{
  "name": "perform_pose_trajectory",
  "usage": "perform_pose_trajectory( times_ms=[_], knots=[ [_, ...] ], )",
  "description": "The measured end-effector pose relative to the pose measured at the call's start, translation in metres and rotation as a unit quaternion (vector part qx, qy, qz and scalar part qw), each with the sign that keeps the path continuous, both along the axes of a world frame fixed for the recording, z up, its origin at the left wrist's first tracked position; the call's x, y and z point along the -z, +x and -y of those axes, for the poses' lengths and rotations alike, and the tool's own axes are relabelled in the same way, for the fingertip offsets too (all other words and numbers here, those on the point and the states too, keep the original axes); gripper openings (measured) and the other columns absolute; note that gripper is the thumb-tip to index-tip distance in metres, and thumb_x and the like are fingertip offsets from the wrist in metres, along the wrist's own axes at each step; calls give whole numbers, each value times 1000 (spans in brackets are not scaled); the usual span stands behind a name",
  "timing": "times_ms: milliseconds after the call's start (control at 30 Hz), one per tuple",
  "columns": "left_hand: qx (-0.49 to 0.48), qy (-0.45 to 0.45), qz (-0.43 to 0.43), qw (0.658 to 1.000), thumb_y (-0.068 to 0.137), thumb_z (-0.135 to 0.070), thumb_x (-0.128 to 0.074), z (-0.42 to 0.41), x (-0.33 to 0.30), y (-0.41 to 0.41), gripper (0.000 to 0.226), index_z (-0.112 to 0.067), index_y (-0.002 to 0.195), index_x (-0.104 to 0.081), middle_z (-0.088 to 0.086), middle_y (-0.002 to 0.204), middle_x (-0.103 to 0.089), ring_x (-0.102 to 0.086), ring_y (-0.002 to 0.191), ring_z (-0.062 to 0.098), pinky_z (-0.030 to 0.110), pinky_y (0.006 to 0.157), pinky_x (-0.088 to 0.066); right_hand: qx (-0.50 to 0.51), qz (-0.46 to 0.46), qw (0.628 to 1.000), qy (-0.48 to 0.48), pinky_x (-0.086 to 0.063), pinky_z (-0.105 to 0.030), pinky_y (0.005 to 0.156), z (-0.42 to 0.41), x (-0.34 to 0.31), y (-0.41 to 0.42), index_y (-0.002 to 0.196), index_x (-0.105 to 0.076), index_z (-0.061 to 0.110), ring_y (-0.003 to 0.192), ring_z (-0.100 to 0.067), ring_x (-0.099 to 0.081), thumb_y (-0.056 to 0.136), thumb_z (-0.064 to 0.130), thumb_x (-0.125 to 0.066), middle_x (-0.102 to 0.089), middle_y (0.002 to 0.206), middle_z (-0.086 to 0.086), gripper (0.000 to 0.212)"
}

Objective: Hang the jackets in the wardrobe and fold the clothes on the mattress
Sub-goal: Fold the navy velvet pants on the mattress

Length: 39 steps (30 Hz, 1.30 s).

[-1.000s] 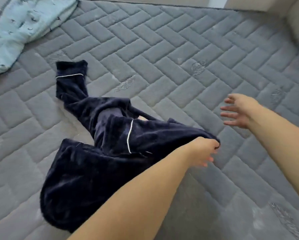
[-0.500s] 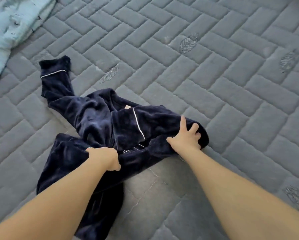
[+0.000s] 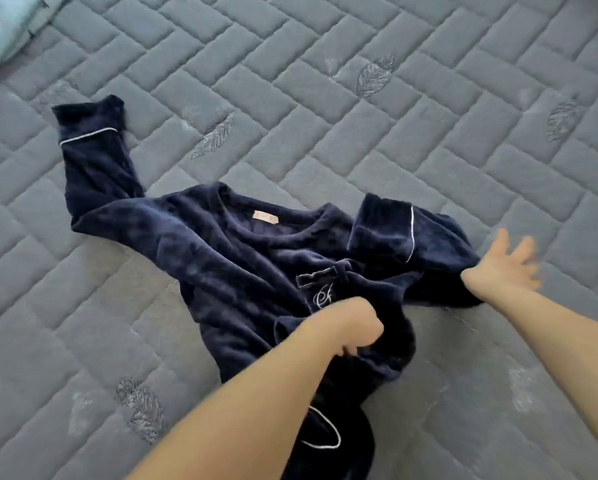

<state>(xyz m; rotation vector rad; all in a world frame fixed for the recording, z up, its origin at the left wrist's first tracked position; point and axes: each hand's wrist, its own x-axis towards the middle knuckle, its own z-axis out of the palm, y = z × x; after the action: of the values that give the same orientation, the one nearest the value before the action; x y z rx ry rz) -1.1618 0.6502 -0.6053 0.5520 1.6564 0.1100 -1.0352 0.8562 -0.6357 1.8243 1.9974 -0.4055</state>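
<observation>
Grey quilted mattress (image 3: 359,109) fills the view, herringbone stitch with leaf motifs. Navy top (image 3: 221,258) lies on it near centre, front up, neck opening with a pink label toward 12 o'clock. One sleeve runs out to 10 o'clock, cuff with white piping at its end. Other sleeve is folded back across the chest at 3 o'clock, piped cuff facing up. Chest pocket with white embroidered monogram sits just above the left hand. Left hand (image 3: 354,329) at centre, fingers curled and clamped on a bunch of the top's fabric near the hem. Lower part of the top trails toward 6 o'clock under the left forearm, white piping loop visible there. Right hand (image 3: 502,271) at 3 o'clock, fingers spread and apart, motion-blurred, at the edge of the folded sleeve; contact with the fabric cannot be told. Pale blue cloth (image 3: 3,32) at 10 o'clock corner, well apart from the top.
</observation>
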Motion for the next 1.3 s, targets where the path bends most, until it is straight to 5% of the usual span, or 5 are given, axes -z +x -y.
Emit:
perform_pose_trajectory(
  times_ms=[200, 600, 800, 1000, 1300],
  knots=[
    [-121, 36, -459, 880, 85, -20, -50, 76, 13, -189, 41, -13, 125, -48, 14, 133, -49, -43, 125, 38, 48, 97, -40, -289, -172, 942, -5, -39, -46, 104, 66, 10, -130, 142, -41, 15, 126, -38, -45, 87, 23, -55, -51, 140, -15, 57],
    [-75, 17, -529, 845, 87, -15, -45, 79, 92, -283, 12, -19, 99, -45, 11, 114, -61, -49, 114, 36, 50, 98, -27, -234, -51, 968, -76, -41, -43, 90, 88, 59, -223, 116, -45, 12, 118, -36, -51, 87, 10, -48, -54, 127, -15, 30],
    [-226, 195, -637, 711, 94, -15, -43, -1, 36, -357, 13, -15, 105, -50, 10, 110, -56, -51, 106, 36, 44, 85, -30, -136, -218, 953, 163, -40, -52, 101, -22, 10, -336, 129, -41, 12, 123, -40, -42, 85, -2, -46, -40, 136, -18, 47],
    [-143, 52, -500, 852, 100, -58, -18, -31, 130, -374, 69, -25, 159, -1, 5, 166, 2, 5, 152, 28, 63, 117, 6, -214, -183, 941, 189, -3, -58, 119, -5, 102, -375, 157, -11, 20, 148, -35, -12, 97, 13, -38, -7, 162, -18, 66],
    [-108, 137, -643, 746, 92, -35, -44, -32, 180, -386, 41, -7, 117, -62, 15, 128, -59, -54, 121, 41, 57, 102, -39, -233, -182, 923, 245, -10, -56, 118, -8, 154, -384, 148, -39, 21, 144, -35, -29, 84, 22, -36, -29, 157, -17, 65]
  ],
)
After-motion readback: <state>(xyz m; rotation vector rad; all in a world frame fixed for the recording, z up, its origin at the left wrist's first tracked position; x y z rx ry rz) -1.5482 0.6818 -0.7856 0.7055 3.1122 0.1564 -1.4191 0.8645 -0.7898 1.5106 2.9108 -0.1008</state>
